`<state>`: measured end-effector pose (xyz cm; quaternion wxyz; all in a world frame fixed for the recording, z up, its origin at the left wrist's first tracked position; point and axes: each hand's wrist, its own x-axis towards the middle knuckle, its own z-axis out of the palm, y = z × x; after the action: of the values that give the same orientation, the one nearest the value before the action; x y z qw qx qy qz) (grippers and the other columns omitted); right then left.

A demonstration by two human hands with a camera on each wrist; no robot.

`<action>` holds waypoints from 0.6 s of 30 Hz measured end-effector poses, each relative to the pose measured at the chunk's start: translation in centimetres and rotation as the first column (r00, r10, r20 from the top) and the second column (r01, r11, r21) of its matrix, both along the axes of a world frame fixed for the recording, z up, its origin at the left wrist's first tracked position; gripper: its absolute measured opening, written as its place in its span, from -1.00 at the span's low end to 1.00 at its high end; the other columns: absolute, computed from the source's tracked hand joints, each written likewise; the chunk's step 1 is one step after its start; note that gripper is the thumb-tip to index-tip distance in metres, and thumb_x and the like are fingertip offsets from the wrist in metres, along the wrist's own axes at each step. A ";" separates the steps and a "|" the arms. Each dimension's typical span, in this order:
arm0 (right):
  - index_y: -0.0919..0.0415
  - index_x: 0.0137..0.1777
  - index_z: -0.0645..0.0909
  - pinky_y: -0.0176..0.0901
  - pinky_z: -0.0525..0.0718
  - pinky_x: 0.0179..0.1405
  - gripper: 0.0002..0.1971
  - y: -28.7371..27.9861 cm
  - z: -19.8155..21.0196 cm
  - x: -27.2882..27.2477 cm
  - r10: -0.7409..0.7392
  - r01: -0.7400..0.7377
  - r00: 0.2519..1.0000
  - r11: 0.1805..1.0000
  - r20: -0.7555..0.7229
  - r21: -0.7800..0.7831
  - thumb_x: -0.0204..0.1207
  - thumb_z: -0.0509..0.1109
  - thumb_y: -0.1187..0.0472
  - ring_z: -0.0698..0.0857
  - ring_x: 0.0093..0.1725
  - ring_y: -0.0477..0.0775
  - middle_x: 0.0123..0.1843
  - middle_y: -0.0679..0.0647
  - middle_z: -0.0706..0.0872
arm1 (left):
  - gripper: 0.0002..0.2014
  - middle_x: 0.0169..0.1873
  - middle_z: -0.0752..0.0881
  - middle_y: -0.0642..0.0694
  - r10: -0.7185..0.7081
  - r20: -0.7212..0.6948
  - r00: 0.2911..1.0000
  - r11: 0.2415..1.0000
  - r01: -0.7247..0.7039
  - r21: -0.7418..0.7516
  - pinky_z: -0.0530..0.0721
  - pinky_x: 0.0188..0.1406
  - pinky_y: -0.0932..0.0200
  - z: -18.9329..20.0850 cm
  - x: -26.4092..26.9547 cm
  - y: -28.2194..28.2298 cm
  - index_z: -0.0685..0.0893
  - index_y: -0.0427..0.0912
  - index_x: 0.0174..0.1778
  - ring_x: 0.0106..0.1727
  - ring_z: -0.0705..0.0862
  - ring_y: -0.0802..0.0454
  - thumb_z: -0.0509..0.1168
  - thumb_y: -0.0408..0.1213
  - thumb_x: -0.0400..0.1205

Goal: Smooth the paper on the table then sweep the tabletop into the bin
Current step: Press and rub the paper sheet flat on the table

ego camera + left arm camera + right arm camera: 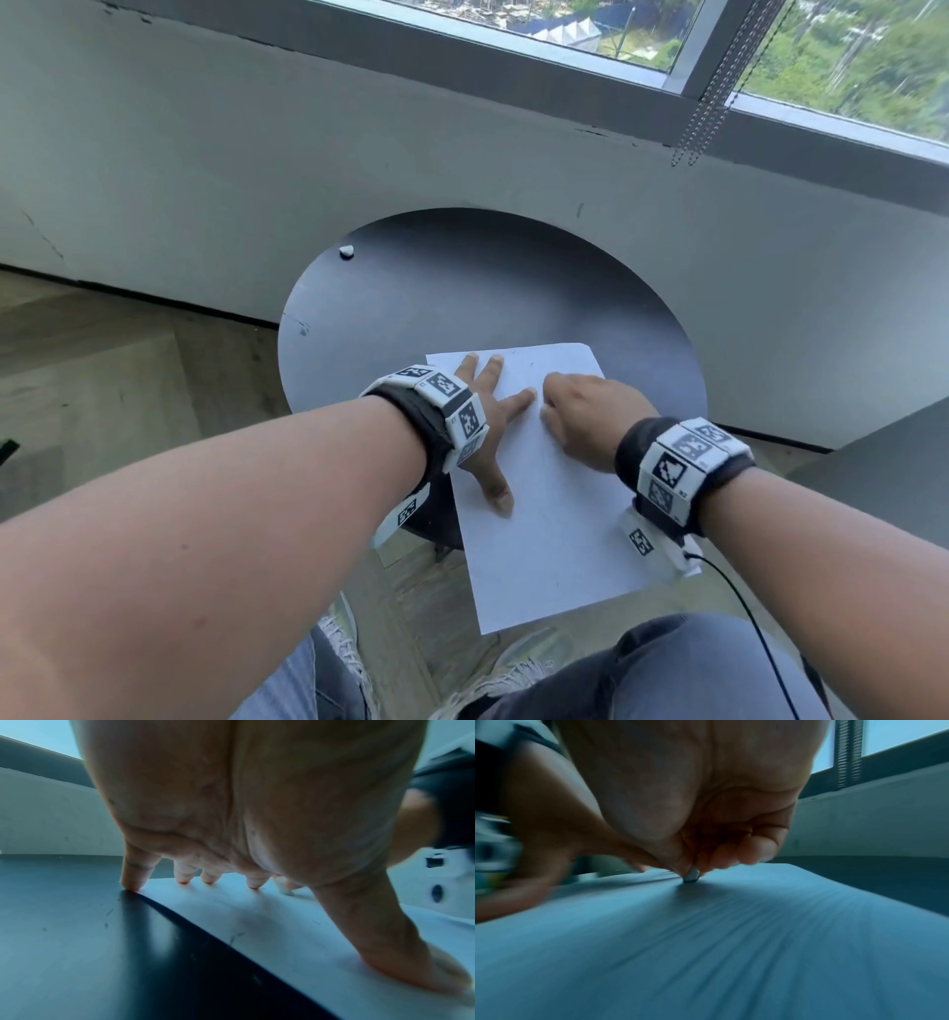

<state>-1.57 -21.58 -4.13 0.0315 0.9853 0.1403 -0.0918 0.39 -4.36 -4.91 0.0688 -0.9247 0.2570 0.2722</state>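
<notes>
1. White paper (554,493) is lying on our round black table (462,288), at its near side, with the near end of the sheet hanging out past the table edge over the floor.
2. We are pressing our left hand (488,437) flat on the left part of the sheet, fingers spread and straight; from the left wrist view the fingertips (254,883) are touching down on the paper (295,923), and the outermost one is sitting right at its edge, where the dark table (77,943) begins.
3. We are holding our right hand (585,416) on the sheet just beside the left, fingers curled under.
4. From the right wrist view, that hand (706,821) is pinching a small grey object (691,877) between thumb and fingers, its tip touching the paper (731,943); we cannot tell what the object is.
5. We are also seeing a small white scrap (346,251) lying on the far left of the tabletop, well apart from the sheet.
6. Both wrists are wearing black bands with printed markers, and a thin black cable (744,616) is trailing from the right one.
</notes>
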 end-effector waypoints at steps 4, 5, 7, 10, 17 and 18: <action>0.11 -0.07 0.35 -0.05 0.46 -0.25 -0.87 0.1 -0.2 2.0 -0.062 0.063 0.998 0.998 0.017 -0.019 0.68 0.12 0.09 0.53 -0.17 0.21 -0.10 0.03 0.55 | 0.46 0.75 -0.36 -0.21 0.004 -0.001 1.000 1.000 -0.004 0.011 0.11 0.56 -0.66 -0.1 0.1 -0.1 -0.32 0.30 0.73 0.75 -0.32 -0.38 0.54 0.54 0.11; 0.10 -0.08 0.32 -0.05 0.46 -0.25 -0.87 0.2 0.0 1.6 -0.026 0.026 1.000 0.999 0.011 -0.023 0.69 0.11 0.11 0.56 -0.14 0.21 -0.10 0.02 0.54 | 0.46 0.75 -0.36 -0.21 0.003 0.000 1.000 1.000 -0.003 0.012 0.12 0.56 -0.66 -0.1 0.1 -0.1 -0.32 0.30 0.73 0.75 -0.32 -0.38 0.54 0.53 0.11; 0.06 -0.02 0.33 -0.07 0.42 -0.25 -0.92 0.2 0.2 0.0 0.063 -0.063 0.998 0.997 -0.003 -0.036 0.71 0.09 0.11 0.55 -0.10 0.13 -0.08 -0.01 0.52 | 0.47 0.75 -0.36 -0.22 0.002 0.005 1.000 1.000 -0.002 0.007 0.13 0.55 -0.66 -0.1 0.1 -0.2 -0.32 0.31 0.73 0.75 -0.33 -0.39 0.56 0.52 0.10; 0.06 0.09 0.35 -0.04 0.37 -0.26 -0.93 0.2 0.5 -3.4 0.193 -0.197 0.979 0.978 -0.061 -0.066 0.73 0.06 0.13 0.39 -0.15 0.06 -0.07 -0.01 0.49 | 0.48 0.74 -0.40 -0.23 0.006 -0.011 1.000 1.000 -0.006 0.014 0.09 0.56 -0.68 0.0 0.1 -0.3 -0.34 0.32 0.72 0.74 -0.36 -0.40 0.55 0.53 0.10; 0.07 -0.05 0.37 -0.03 0.48 -0.28 -0.87 0.3 1.1 -4.1 0.161 -0.166 0.981 0.985 -0.105 -0.039 0.70 0.09 0.07 0.46 -0.17 0.08 -0.14 -0.07 0.51 | 0.49 0.74 -0.41 -0.22 0.001 -0.008 1.000 1.000 -0.001 0.022 0.08 0.56 -0.69 -0.2 0.2 -0.3 -0.35 0.33 0.72 0.74 -0.35 -0.41 0.53 0.56 0.07; 0.04 -0.05 0.35 -0.05 0.45 -0.26 -0.87 0.2 0.9 -3.0 0.089 -0.092 0.992 0.996 -0.093 -0.022 0.70 0.09 0.05 0.46 -0.15 0.08 -0.13 -0.09 0.50 | 0.48 0.74 -0.40 -0.22 0.000 -0.009 1.000 1.000 0.000 0.019 0.07 0.56 -0.69 -0.1 0.3 -0.3 -0.34 0.32 0.72 0.74 -0.35 -0.41 0.54 0.55 0.08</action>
<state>-4.62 -21.35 -3.20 0.0422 0.9722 0.1849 -0.1372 0.67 -4.62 -5.03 0.0763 -0.9228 0.2546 0.2789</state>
